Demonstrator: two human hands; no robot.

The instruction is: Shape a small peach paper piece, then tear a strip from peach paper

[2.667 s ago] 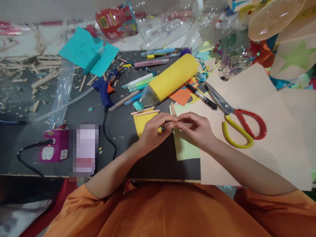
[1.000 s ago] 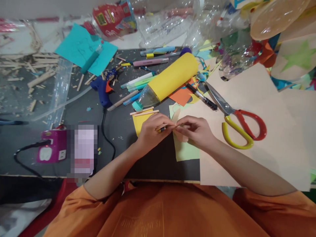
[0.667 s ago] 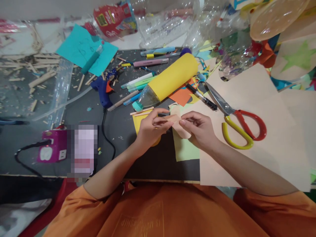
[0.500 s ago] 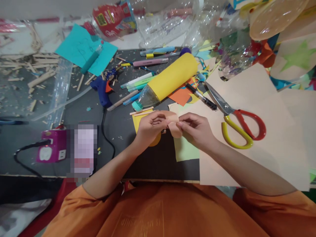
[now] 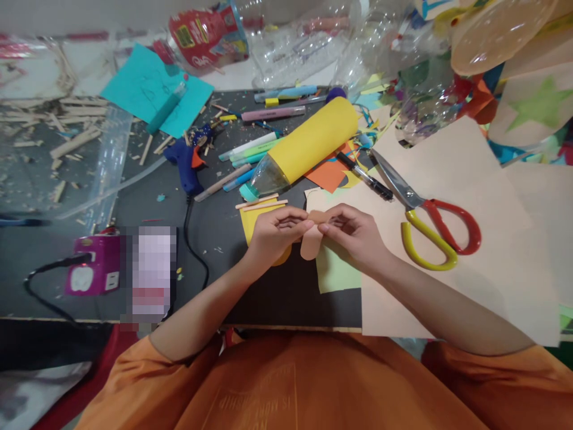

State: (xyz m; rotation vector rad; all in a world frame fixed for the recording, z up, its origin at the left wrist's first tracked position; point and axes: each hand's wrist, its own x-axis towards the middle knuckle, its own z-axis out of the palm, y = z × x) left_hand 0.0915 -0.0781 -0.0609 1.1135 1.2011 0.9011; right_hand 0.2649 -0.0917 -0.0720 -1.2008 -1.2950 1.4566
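Observation:
Between my two hands is a small peach paper cutout [image 5: 310, 245], with one rounded end hanging down and another part showing above the fingertips. My left hand [image 5: 280, 234] pinches it from the left, fingers curled. My right hand [image 5: 353, 232] pinches it from the right, thumb and forefinger on the paper. The fingers hide its middle, so I cannot tell whether it is folded there. Just beyond the hands lies a clear bottle wrapped in yellow paper [image 5: 316, 137], its teal cap toward me. Under the hands are yellow paper [image 5: 249, 223] with thin sticks and pale green paper [image 5: 339, 272].
Scissors [image 5: 421, 203] with red and yellow handles lie on large peach sheets [image 5: 492, 286] at the right. A blue glue gun [image 5: 185, 167], several markers [image 5: 255, 149] and a phone [image 5: 154, 269] are at the left. Plastic bottles [image 5: 295, 54] crowd the back.
The peach paper cutout has turned between my fingers. Its rounded end now points down toward me, and my fingertips have come closer together.

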